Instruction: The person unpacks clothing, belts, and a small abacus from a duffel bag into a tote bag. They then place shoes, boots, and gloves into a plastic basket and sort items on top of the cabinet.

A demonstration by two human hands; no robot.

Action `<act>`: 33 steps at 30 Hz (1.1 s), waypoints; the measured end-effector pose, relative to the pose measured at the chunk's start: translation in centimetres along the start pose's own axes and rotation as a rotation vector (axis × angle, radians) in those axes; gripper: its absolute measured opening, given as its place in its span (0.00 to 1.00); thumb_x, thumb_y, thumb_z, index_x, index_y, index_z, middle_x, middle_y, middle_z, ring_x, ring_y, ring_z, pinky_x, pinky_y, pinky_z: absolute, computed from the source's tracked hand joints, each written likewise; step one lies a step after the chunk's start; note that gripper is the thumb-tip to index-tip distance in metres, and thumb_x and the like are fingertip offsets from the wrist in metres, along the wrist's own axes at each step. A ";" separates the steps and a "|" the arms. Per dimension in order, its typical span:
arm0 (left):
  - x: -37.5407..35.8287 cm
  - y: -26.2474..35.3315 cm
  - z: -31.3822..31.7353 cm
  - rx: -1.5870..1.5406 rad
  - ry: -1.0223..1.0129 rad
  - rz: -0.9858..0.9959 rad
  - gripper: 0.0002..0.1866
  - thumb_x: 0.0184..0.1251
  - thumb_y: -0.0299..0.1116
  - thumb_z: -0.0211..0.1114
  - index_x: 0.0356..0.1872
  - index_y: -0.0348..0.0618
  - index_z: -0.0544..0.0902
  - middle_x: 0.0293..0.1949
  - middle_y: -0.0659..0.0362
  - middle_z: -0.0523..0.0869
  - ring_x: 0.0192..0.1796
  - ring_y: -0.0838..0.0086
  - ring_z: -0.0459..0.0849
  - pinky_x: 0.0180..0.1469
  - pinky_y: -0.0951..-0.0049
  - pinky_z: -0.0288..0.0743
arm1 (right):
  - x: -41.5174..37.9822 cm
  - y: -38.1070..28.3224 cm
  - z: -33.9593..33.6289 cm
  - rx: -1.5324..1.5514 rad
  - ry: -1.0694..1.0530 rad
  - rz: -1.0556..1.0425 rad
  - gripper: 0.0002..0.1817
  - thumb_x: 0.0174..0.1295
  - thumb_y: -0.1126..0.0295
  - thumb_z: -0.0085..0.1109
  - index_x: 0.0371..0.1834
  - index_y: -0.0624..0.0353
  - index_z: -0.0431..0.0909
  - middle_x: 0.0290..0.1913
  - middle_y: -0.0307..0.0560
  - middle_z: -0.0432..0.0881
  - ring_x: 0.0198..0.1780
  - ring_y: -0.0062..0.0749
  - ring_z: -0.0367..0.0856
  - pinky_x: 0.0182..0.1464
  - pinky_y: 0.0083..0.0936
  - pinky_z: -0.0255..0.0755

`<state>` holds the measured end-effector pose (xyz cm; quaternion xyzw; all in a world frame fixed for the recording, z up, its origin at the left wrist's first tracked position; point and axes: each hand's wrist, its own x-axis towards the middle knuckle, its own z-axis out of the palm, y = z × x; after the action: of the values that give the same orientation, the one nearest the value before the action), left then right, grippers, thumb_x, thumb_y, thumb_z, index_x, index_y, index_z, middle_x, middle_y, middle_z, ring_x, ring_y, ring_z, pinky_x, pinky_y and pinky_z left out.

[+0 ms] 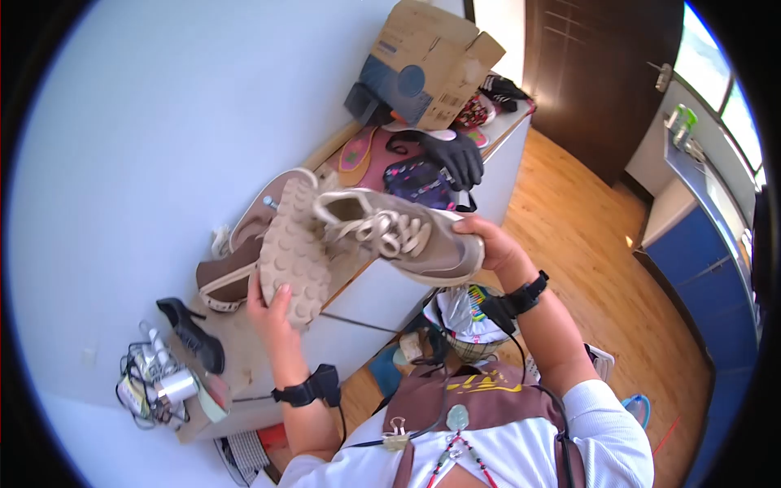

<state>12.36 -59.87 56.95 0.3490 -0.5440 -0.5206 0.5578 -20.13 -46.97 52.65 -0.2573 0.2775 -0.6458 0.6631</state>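
My left hand (277,315) is closed around a beige sneaker (294,260), whose round-studded sole faces me. With its fingers wrapped over the toe end, my right hand (496,248) grips the matching sneaker (435,248), its pale laces and opening showing. Both sneakers are held up side by side over a low cabinet (358,305), their heel ends close together. Behind the left sneaker, partly hidden, lies brown footwear (228,281) with a pale edge. A black high-heeled shoe (195,337) rests on the cabinet to the left.
On the cabinet are a cardboard box (427,61), black gloves (460,159), a dark patterned pouch (415,183), insoles (355,154) and tangled cords (146,382). Below stands a filled plaid bag (476,346). A blue-fronted counter (691,252) and a dark door (602,81) are at the right.
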 end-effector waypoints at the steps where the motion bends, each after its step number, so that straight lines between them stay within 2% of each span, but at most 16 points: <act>1: 0.2 0.4 -0.5 -0.009 -0.022 0.017 0.31 0.51 0.22 0.64 0.60 0.28 0.68 0.54 0.49 0.76 0.54 0.68 0.77 0.58 0.70 0.69 | 0.4 -0.3 1.3 -0.074 -0.065 -0.036 0.29 0.58 0.63 0.54 0.60 0.69 0.66 0.51 0.52 0.78 0.47 0.31 0.81 0.52 0.27 0.75; 4: 0.2 1.7 -1.4 0.030 -0.055 0.077 0.30 0.51 0.26 0.65 0.58 0.29 0.70 0.52 0.51 0.78 0.52 0.66 0.78 0.57 0.69 0.70 | 1.2 0.1 3.7 -0.103 -0.087 -0.073 0.30 0.57 0.64 0.56 0.61 0.70 0.65 0.53 0.51 0.77 0.48 0.29 0.80 0.52 0.24 0.74; 5: 0.4 2.1 -2.1 0.044 -0.032 0.119 0.30 0.52 0.26 0.64 0.59 0.29 0.69 0.54 0.50 0.76 0.53 0.66 0.77 0.57 0.68 0.69 | 1.4 1.3 3.8 -0.119 -0.070 -0.111 0.36 0.52 0.62 0.60 0.62 0.71 0.63 0.56 0.53 0.75 0.52 0.30 0.77 0.56 0.25 0.71; 9: 1.3 2.1 -6.0 0.124 0.013 0.264 0.32 0.52 0.29 0.62 0.60 0.29 0.66 0.58 0.45 0.71 0.58 0.61 0.73 0.60 0.63 0.66 | -3.6 5.6 3.5 -0.042 0.024 -0.206 0.44 0.42 0.61 0.64 0.65 0.71 0.60 0.59 0.55 0.72 0.58 0.34 0.73 0.61 0.26 0.64; 11: 1.0 1.8 -7.3 -0.014 0.018 0.147 0.32 0.53 0.30 0.63 0.62 0.36 0.65 0.60 0.46 0.70 0.59 0.55 0.72 0.60 0.52 0.66 | -7.7 8.3 1.9 0.026 0.144 -0.231 0.44 0.41 0.62 0.64 0.64 0.71 0.61 0.59 0.55 0.72 0.58 0.35 0.73 0.61 0.26 0.65; 12: 1.2 1.6 -7.4 -0.106 -0.098 0.128 0.34 0.53 0.30 0.63 0.63 0.37 0.64 0.61 0.46 0.70 0.60 0.54 0.71 0.61 0.51 0.65 | -10.9 9.8 1.7 0.076 0.213 -0.240 0.44 0.41 0.63 0.64 0.64 0.71 0.61 0.59 0.54 0.73 0.58 0.35 0.73 0.61 0.26 0.65; 13: 1.3 1.4 -6.3 -0.238 -0.211 0.084 0.37 0.52 0.32 0.63 0.65 0.37 0.61 0.62 0.47 0.69 0.61 0.54 0.70 0.62 0.53 0.64 | -13.8 10.5 1.6 0.101 0.289 -0.240 0.42 0.42 0.64 0.64 0.64 0.71 0.62 0.58 0.53 0.73 0.57 0.35 0.74 0.60 0.26 0.66; 16: 0.6 0.1 -2.7 -0.213 -0.362 -0.092 0.42 0.47 0.39 0.66 0.66 0.38 0.60 0.62 0.48 0.68 0.63 0.55 0.68 0.64 0.54 0.63 | -21.3 13.3 0.3 0.118 0.553 -0.199 0.39 0.46 0.67 0.64 0.63 0.71 0.62 0.56 0.53 0.75 0.54 0.33 0.76 0.57 0.26 0.70; 20: -3.9 -1.5 5.7 -0.176 -0.650 -0.183 0.38 0.52 0.40 0.62 0.65 0.36 0.61 0.61 0.48 0.69 0.61 0.57 0.71 0.62 0.56 0.66 | -32.1 19.0 -0.7 0.101 0.946 -0.301 0.37 0.45 0.69 0.64 0.62 0.70 0.64 0.55 0.50 0.75 0.53 0.30 0.75 0.57 0.24 0.69; 21: -5.7 -1.8 7.8 -0.142 -0.812 -0.240 0.38 0.52 0.41 0.63 0.64 0.35 0.62 0.60 0.48 0.70 0.60 0.57 0.72 0.60 0.57 0.68 | -34.8 21.2 -1.0 0.113 0.972 -0.330 0.37 0.45 0.69 0.64 0.62 0.70 0.64 0.55 0.50 0.75 0.53 0.30 0.75 0.57 0.24 0.69; 23: -8.7 -1.0 11.7 -0.102 -1.104 -0.300 0.37 0.51 0.40 0.63 0.62 0.33 0.64 0.58 0.48 0.72 0.58 0.59 0.74 0.58 0.61 0.71 | -38.8 25.2 -0.4 0.129 1.251 -0.396 0.36 0.45 0.71 0.63 0.62 0.69 0.65 0.54 0.49 0.75 0.53 0.28 0.74 0.56 0.22 0.68; 24: -10.8 -1.1 14.0 -0.106 -1.233 -0.316 0.37 0.51 0.40 0.63 0.62 0.31 0.64 0.56 0.48 0.74 0.56 0.60 0.76 0.57 0.63 0.72 | -40.9 26.8 -0.5 0.149 1.256 -0.411 0.36 0.45 0.71 0.63 0.62 0.69 0.65 0.54 0.49 0.75 0.53 0.28 0.74 0.56 0.22 0.68; 26: -15.1 -2.6 17.7 -0.093 -1.322 -0.415 0.38 0.49 0.39 0.66 0.61 0.30 0.65 0.54 0.49 0.76 0.54 0.62 0.77 0.57 0.64 0.72 | -44.6 29.5 -0.4 -0.028 1.586 -0.335 0.37 0.45 0.74 0.62 0.64 0.68 0.64 0.54 0.47 0.76 0.52 0.27 0.74 0.56 0.21 0.67; 28: -19.1 -4.6 20.9 -0.067 -1.394 -0.516 0.39 0.47 0.38 0.68 0.61 0.29 0.65 0.52 0.50 0.78 0.52 0.64 0.79 0.56 0.65 0.72 | -47.4 31.3 -1.1 0.023 1.671 -0.312 0.38 0.43 0.74 0.62 0.64 0.69 0.63 0.54 0.47 0.75 0.53 0.27 0.74 0.56 0.20 0.66; 30: -23.5 -6.8 22.8 -0.137 -1.485 -0.723 0.33 0.53 0.32 0.62 0.61 0.29 0.65 0.53 0.48 0.77 0.54 0.63 0.79 0.58 0.65 0.72 | -49.7 33.5 -2.3 -0.054 1.902 -0.262 0.40 0.41 0.73 0.63 0.64 0.70 0.63 0.54 0.49 0.75 0.53 0.28 0.74 0.57 0.21 0.67; 33: -30.9 -11.5 25.1 -0.156 -1.394 -0.978 0.29 0.57 0.28 0.59 0.61 0.32 0.65 0.55 0.48 0.76 0.55 0.61 0.78 0.59 0.63 0.72 | -53.6 35.0 -4.2 -0.160 2.011 -0.188 0.42 0.39 0.71 0.63 0.63 0.72 0.62 0.55 0.52 0.76 0.54 0.31 0.74 0.57 0.22 0.66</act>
<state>-10.17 -28.23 42.56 0.1050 -0.5136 -0.8346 -0.1691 1.26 7.87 27.06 0.3415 0.7282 -0.5922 0.0492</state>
